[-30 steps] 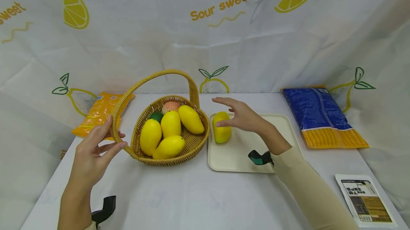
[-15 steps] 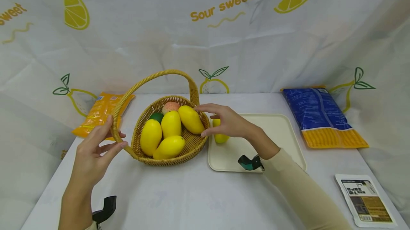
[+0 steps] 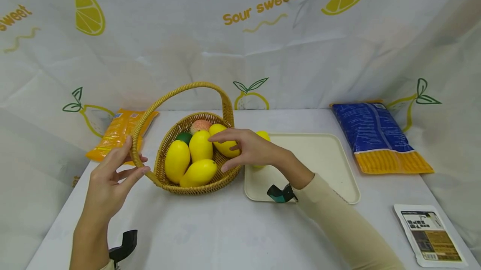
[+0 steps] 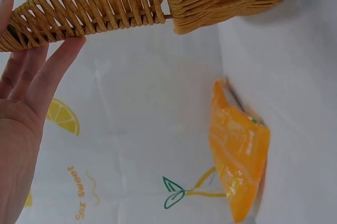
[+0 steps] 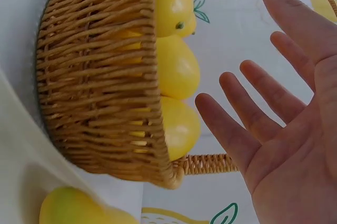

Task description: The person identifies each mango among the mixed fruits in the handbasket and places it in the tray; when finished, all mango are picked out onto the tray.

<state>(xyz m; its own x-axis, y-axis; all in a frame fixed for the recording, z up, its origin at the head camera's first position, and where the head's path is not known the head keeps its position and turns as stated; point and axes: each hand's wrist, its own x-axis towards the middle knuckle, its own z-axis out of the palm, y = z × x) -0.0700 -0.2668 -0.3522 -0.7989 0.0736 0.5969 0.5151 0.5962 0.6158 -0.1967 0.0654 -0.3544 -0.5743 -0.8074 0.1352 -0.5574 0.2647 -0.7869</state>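
Note:
My left hand pinches the left side of the handle of a wicker basket, thumb and fingertips on it; the left wrist view shows fingers against the woven handle. Inside the basket lie several yellow mangoes, a green fruit and a pinkish round fruit. Over the basket's right side hovers my right hand, fingers spread and holding nothing. In the right wrist view its palm faces the mangoes, apart from them. Another mango, partly hidden behind this hand, lies on the tray.
An orange packet lies behind the left hand. At the back right is a blue and orange packet. A white labelled pouch lies near the right front. A white printed cloth hangs behind the table.
My right hand has moved left from above the mango on the tray to over the basket, with nothing in it. The left hand and the basket have stayed put.

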